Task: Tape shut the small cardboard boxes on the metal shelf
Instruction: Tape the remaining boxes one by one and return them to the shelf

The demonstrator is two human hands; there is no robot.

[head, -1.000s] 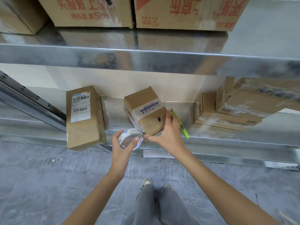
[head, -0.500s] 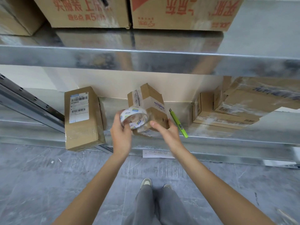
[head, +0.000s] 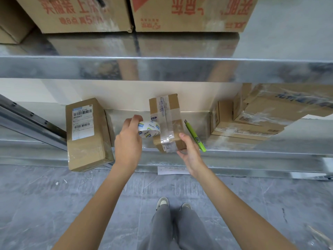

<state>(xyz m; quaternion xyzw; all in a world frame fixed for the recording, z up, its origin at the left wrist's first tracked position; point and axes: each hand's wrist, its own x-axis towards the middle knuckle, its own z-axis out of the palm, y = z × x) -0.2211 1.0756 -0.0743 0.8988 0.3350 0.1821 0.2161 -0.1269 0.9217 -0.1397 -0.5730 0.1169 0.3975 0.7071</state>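
Observation:
A small cardboard box (head: 173, 108) lies lengthwise in the middle of the lower metal shelf (head: 234, 153), with clear and printed tape running along its top. My left hand (head: 128, 139) grips a roll of clear tape (head: 149, 129) against the box's left side. At the box's near right corner my right hand (head: 189, 150) holds the box, thumb on top and fingers curled under its near end. A strip of clear tape (head: 167, 139) runs over that near end.
A labelled box (head: 86, 134) overhangs the shelf edge at left. A green utility knife (head: 195, 136) lies right of the small box. Taped flat boxes (head: 252, 120) stack at right. Large printed cartons (head: 189, 13) sit on the upper shelf. My feet (head: 173, 204) stand on grey floor.
The small box has been turned from tilted to lying lengthwise with its taped face up. My left hand moved the tape roll up beside it, and my right hand shifted to the near right corner.

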